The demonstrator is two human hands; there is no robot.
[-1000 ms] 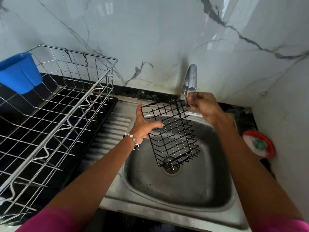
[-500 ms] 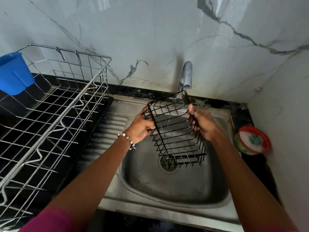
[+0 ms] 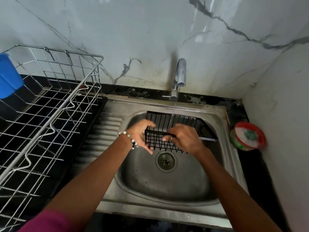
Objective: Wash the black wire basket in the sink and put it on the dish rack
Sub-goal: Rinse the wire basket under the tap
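Black wire basket [image 3: 175, 131] held under running tap water, low inside the stainless steel sink [image 3: 167, 190].

Head view: left hand [image 3: 140, 134] grips the basket's left end; right hand [image 3: 184, 139] grips its front rim. Rotate the basket so the stream reaches every wire. Half a second ago it was held higher and steeply tilted; the wire dish rack [image 3: 50, 114] awaits on the left.
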